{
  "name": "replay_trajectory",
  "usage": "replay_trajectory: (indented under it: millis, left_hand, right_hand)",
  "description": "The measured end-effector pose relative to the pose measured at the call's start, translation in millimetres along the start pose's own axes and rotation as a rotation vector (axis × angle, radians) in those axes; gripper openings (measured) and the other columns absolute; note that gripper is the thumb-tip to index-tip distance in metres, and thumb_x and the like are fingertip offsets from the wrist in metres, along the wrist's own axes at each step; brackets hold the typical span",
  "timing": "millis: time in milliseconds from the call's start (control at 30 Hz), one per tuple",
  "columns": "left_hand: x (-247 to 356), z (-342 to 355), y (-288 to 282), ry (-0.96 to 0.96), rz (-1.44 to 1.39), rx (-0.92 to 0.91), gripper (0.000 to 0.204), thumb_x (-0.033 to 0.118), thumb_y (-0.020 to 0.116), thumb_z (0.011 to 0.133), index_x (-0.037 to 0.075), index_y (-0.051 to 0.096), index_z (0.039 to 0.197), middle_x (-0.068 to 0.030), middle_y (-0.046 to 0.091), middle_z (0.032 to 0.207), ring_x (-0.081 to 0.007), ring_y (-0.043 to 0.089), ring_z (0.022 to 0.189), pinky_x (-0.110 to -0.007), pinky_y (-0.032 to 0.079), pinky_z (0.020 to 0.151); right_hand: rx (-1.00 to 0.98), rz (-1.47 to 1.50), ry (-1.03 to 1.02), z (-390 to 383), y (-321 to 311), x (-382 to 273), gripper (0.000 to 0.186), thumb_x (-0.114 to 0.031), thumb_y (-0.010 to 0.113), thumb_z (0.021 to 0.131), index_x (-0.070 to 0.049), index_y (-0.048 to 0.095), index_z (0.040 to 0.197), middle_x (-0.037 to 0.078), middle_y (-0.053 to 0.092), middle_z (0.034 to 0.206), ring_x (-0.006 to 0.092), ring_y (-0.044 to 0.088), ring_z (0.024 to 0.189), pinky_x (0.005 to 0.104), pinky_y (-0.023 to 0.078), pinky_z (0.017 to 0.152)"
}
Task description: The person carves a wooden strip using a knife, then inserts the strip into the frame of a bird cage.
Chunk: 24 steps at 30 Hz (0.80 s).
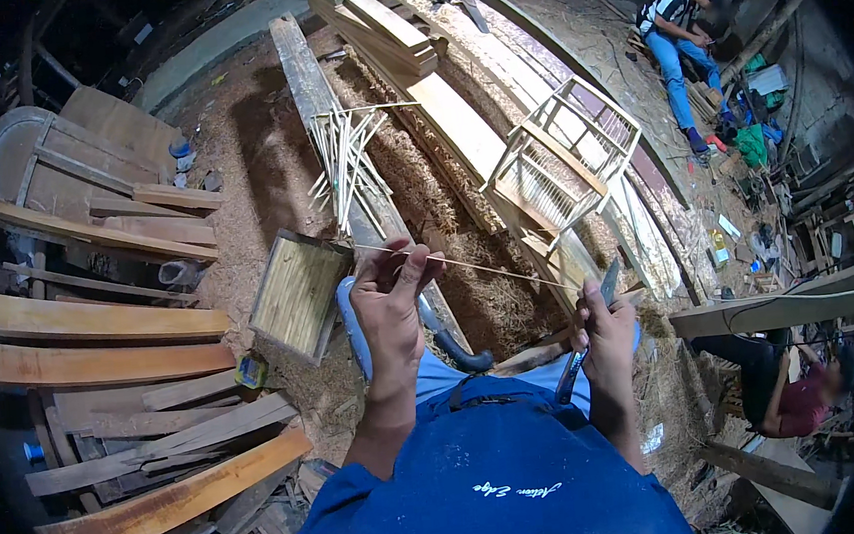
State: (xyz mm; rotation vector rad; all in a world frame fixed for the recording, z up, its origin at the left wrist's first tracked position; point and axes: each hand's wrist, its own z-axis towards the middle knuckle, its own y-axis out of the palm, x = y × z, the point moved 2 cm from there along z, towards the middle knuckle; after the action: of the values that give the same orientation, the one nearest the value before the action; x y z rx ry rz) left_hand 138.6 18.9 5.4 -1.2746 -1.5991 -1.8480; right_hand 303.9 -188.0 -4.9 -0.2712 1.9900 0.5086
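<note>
Head view, looking down on a seated person's two bare hands at work among timber and shavings. The thin wooden strip (487, 268) spans the gap between the hands, sloping slightly down toward the right. The left hand (392, 295) has its fingers pinched on the strip near its left end, a short tip projecting beyond them. The right hand (608, 331) has its fingers closed around a knife (610, 281), the dark blade pointing up and away from the body; the strip's right end reaches this hand, though whether the blade touches it cannot be told.

Just left of the left hand stands a tilted, square wooden box (301, 292); a dark curved handle (459, 353) lies below and to its right. Beyond, a loose bundle of pale sticks (348, 158) rests on a long plank (301, 71). Farther right, an open slatted frame (569, 160) sits on the boards, with wood shavings (457, 199) between the timbers. Curved boards (98, 358) line the left side. One co-worker (676, 47) sits at upper right; another (803, 393) appears at lower right.
</note>
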Motion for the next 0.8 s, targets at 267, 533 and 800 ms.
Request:
replay_trajectory:
  millis: [267, 533, 800]
  left_hand:
    - [-2, -8, 3, -0.028, 0.032, -0.008, 0.019, 0.007, 0.067, 0.097, 0.001, 0.064, 0.114, -0.0111, 0.073, 0.094, -0.0204, 0.073, 0.084, -0.036, 0.063, 0.080]
    - [27, 9, -1, 0.284, 0.177, 0.075, 0.031, 0.010, 0.061, 0.101, 0.006, 0.063, 0.132, -0.0039, 0.069, 0.087, -0.0099, 0.062, 0.071, -0.025, 0.053, 0.067]
    - [23, 0, 15, 0.072, 0.500, -0.210, 0.025, 0.005, 0.064, 0.099, 0.002, 0.070, 0.123, -0.0024, 0.070, 0.084, -0.0039, 0.054, 0.066, -0.019, 0.038, 0.059]
  right_hand:
    - [0.004, 0.049, -0.020, 3, -4, -1, 0.024, -0.027, 0.066, 0.100, -0.006, 0.058, 0.090, -0.001, 0.052, 0.063, 0.0072, 0.043, 0.043, 0.0228, 0.031, 0.038]
    - [-0.066, 0.175, 0.034, -9, 12, -10, 0.038, -0.038, 0.055, 0.105, -0.001, 0.060, 0.103, -0.001, 0.050, 0.067, 0.0066, 0.040, 0.041, 0.0217, 0.029, 0.036]
    - [-0.283, -0.022, -0.089, -22, 36, -39, 0.036, -0.011, 0.057, 0.102, -0.007, 0.058, 0.138, 0.002, 0.057, 0.077, 0.0081, 0.052, 0.051, 0.0229, 0.042, 0.041]
